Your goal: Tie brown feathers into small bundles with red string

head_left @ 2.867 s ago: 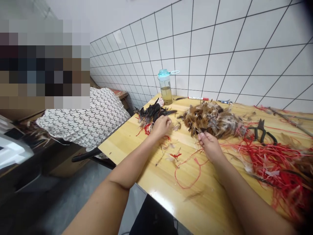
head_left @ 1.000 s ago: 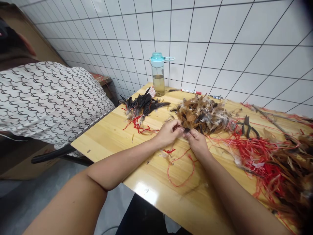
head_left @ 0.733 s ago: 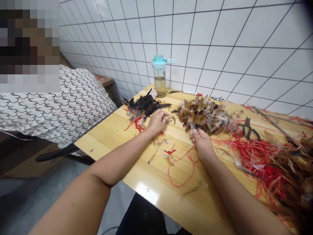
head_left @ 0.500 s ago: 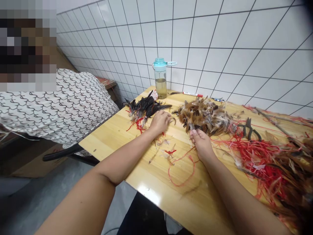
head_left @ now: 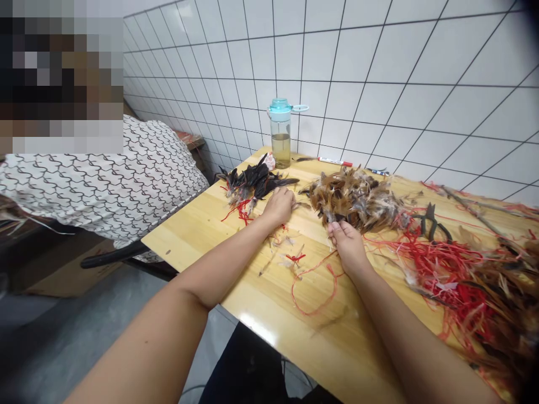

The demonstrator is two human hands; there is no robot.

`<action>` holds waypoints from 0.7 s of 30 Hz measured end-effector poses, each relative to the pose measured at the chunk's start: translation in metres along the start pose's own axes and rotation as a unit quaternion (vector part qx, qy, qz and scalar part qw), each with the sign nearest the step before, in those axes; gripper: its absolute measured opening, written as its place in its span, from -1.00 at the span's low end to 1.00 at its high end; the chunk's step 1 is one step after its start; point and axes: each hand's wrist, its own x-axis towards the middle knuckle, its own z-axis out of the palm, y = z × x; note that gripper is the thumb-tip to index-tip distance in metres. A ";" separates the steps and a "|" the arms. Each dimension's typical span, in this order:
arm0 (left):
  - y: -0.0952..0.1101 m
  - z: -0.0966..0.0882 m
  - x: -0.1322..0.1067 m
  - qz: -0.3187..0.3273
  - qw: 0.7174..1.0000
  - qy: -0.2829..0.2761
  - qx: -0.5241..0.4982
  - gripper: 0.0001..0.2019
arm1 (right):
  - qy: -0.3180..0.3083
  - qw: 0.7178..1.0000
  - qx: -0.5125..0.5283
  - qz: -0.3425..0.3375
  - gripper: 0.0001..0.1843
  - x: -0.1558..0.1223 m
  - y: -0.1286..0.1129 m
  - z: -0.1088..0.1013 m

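My left hand (head_left: 279, 206) rests on the wooden table, its fingers curled down with the tips mostly hidden. A thin brown feather (head_left: 303, 206) sticks out at those fingertips. Just beyond lies a bunch of black feathers (head_left: 255, 178) with red string ties. My right hand (head_left: 348, 244) pinches the near end of a feather, its thumb and fingers closed at the edge of a pile of brown feathers (head_left: 349, 193). A loop of red string (head_left: 314, 311) and a short red string piece (head_left: 296, 258) lie in front of the hands.
At the back stand a water bottle (head_left: 281, 134) and a red marker (head_left: 334, 162). Black pliers (head_left: 430, 223) lie to the right, by tangled red string (head_left: 438, 258) and more brown feathers (head_left: 505, 286). A person in a patterned garment (head_left: 101, 185) sits at the left.
The view has shifted slightly, so the scene sits a little further right. My left fingers have curled in more around the brown feather. The right hand keeps its pinch.
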 end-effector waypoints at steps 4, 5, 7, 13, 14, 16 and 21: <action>0.009 -0.013 -0.002 -0.060 0.986 0.058 -0.141 -0.89 | 0.001 1.000 0.004 -0.002 -0.55 0.001 0.001 -0.001; 0.012 -0.016 -0.004 -0.080 0.974 0.065 -0.204 -0.91 | 0.003 1.000 0.004 -0.001 -0.55 0.000 0.000 -0.001; 0.022 -0.022 -0.010 -0.115 0.929 0.049 -0.348 -0.95 | 0.006 1.000 0.007 0.001 -0.56 0.000 0.000 -0.001; 0.058 -0.035 -0.033 -0.118 0.786 -0.086 -0.601 -0.79 | 0.018 1.000 0.005 0.005 -0.59 -0.001 -0.001 0.002; 0.063 -0.036 -0.035 -0.120 0.774 -0.103 -0.613 -0.76 | 0.018 1.000 -0.001 0.006 -0.60 -0.001 -0.001 0.002; 0.070 -0.034 -0.039 -0.133 0.755 -0.126 -0.630 -0.70 | 0.016 1.000 -0.015 0.004 -0.62 -0.001 0.000 0.003; 0.073 -0.024 -0.041 -0.152 0.725 -0.125 -0.660 -0.65 | -0.007 0.997 -0.069 -0.030 -0.69 -0.002 0.001 0.004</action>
